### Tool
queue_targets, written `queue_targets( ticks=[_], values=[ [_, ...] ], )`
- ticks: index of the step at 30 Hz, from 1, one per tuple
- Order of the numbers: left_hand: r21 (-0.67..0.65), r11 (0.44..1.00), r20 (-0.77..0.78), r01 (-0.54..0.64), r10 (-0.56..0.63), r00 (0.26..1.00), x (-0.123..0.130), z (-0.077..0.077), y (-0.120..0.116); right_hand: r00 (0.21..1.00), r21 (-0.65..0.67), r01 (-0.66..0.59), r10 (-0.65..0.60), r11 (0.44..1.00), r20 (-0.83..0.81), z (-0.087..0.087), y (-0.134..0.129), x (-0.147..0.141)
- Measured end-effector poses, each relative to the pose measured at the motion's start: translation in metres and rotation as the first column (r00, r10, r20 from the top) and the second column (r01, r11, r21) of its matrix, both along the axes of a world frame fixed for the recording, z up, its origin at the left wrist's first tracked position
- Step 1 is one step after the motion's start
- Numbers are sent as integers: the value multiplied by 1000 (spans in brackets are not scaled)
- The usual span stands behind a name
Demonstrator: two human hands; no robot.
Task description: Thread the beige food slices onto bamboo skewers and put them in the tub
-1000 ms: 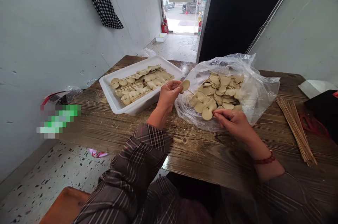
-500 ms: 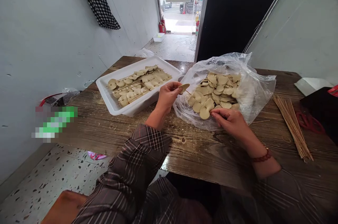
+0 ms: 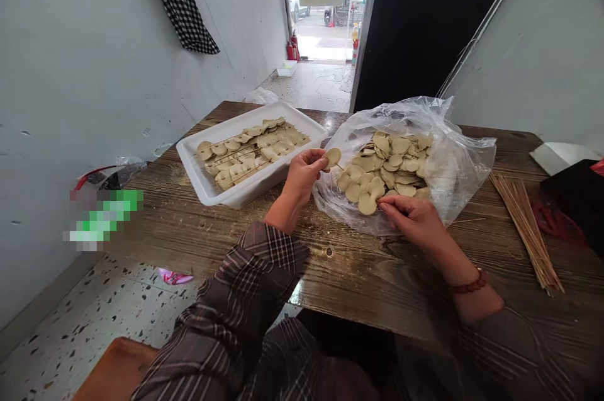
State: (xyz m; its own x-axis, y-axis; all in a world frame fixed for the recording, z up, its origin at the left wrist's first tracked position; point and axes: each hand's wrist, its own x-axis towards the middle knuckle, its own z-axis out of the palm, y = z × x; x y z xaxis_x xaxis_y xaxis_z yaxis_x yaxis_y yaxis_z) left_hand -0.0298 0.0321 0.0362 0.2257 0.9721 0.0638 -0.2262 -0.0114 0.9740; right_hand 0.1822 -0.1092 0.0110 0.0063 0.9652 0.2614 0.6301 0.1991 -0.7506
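Several slices (image 3: 359,187) sit on a thin stick (image 3: 340,167), its near end pinched by the right hand (image 3: 415,215); the left hand (image 3: 302,177) has thumb and finger closed on another slice (image 3: 333,159) at the far tip. Good work here likely means holding the stick steady, piercing squarely and keeping fingertips off the point. Beyond the right hand, a clear bag (image 3: 467,184) holds a pile; beyond the left, a white tray (image 3: 201,198) holds loaded sticks. Under both is a brown wooden table (image 3: 358,281); a bright doorway (image 3: 325,42) lies ahead.
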Motion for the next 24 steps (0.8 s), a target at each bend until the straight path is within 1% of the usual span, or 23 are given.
queue_targets(
  ticks=[4,8,12,15,19,24],
  values=[
    [-114,992,90,45,-35,995,0,2,0,1000,6,-5,5,1000,-9,1,0,-1],
    [-157,985,134,64,-42,990,1,3,-1,1000,11,6,-6,1000,-16,2,0,-2],
    [-185,980,160,69,-39,986,1,2,0,1000,19,8,-8,1000,-16,2,-1,-2],
    [-181,980,161,80,-50,986,2,0,0,1000,24,4,-4,1000,-10,1,-1,-1],
    [-142,987,117,82,-66,991,4,-2,-2,1000,9,-2,2,1000,-19,-3,0,-1],
    [-92,994,75,56,-49,996,4,-2,-3,999,-16,34,-35,999,-21,-4,0,0]
  ],
)
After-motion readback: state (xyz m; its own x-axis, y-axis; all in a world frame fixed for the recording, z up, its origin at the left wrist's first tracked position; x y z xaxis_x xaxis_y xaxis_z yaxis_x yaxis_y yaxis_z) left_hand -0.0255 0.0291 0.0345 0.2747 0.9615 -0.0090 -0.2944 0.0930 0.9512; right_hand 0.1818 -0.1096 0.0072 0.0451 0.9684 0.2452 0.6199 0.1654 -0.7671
